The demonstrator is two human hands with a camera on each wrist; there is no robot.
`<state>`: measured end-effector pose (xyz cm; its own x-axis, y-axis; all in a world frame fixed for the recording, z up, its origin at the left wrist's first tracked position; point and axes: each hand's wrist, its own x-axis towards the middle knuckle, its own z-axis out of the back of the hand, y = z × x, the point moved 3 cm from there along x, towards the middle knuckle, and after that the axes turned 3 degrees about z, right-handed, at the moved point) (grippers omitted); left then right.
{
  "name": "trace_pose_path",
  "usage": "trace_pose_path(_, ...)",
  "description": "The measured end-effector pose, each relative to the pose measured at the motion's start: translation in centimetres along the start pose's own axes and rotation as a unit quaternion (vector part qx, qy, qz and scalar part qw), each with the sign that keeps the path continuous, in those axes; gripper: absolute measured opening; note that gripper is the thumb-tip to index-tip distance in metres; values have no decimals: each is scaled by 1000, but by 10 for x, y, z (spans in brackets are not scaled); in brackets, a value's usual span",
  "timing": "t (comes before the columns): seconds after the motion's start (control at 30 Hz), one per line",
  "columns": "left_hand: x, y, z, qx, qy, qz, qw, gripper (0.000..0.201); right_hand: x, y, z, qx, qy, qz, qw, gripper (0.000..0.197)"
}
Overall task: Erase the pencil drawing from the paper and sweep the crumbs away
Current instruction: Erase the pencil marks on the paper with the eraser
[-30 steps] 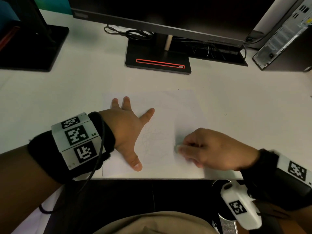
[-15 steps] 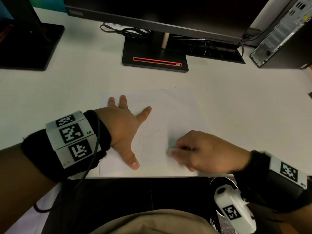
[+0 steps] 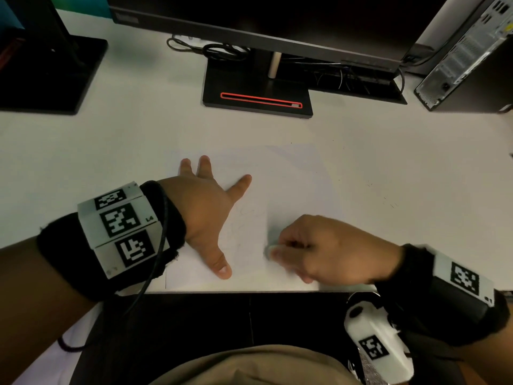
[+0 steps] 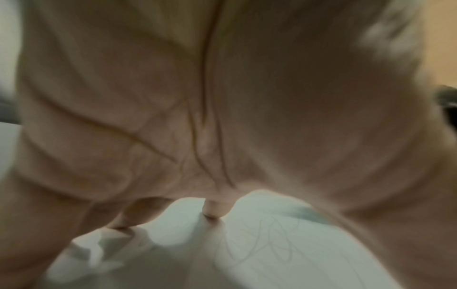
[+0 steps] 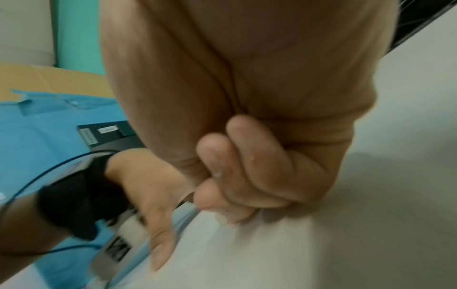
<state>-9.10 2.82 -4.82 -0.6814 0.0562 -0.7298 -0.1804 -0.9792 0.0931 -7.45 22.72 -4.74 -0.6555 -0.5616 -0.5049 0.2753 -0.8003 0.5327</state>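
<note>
1. Smooth white desk (image 3: 388,162) runs across the head view, its straight front edge lying next to the person's lap.
2. At the back of the desk stands a dark monitor (image 3: 277,20) on a flat, square black base (image 3: 258,98) with a thin red slot along its front.
3. Tangled black cables (image 3: 219,51) lie behind the base, and a grey computer case (image 3: 466,51) with a perforated metal panel stands at the far right.
4. A thin white sheet of paper (image 3: 294,173) lies flat near the front edge of the desk.
5. Faint, looping pencil lines (image 3: 244,226) mark the sheet between the two hands; the left wrist view shows them as pale grey scribbles (image 4: 267,240).
6. The left hand (image 3: 205,212) lies flat on the left part of the sheet, fingers straight and spread, thumb pointing toward the desk edge.
7. The right hand (image 3: 327,251) rests on the sheet to the right of the lines, its fingers curled tight.
8. A small, pale, rounded eraser (image 3: 273,250) is pinched at its fingertips and touches the paper.
9. Both wrists wear black fabric bands carrying white blocks with square black-and-white patterns.
</note>
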Motion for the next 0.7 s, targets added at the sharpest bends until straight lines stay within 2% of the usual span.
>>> trace_pose_path(0.1, 0, 0, -1, 0, -1, -1, 1000, 160, 2, -8, 11, 13, -51, -12, 999, 45)
trace_pose_path(0.23, -1, 0, -1, -2, -1, -1, 1000, 160, 1, 2, 1, -2, -5, 2, 1000, 45)
trace_pose_path(0.37, 0, 0, -1, -2, -4, -1, 1000, 160, 3, -7, 14, 5, -57, -10, 998, 44)
trace_pose_path(0.5, 0, 0, -1, -2, -3, 0, 1000, 160, -1, 3, 1, -10, 10, 10, 1000, 46)
trace_pose_path(0.6, 1, 0, -1, -1, -2, -1, 1000, 160, 1, -5, 12, 5, -29, -2, 1000, 45)
trace_pose_path(0.7, 1, 0, -1, 1, -2, 1, 1000, 160, -1, 2, 3, -1, -2, 2, 1000, 45)
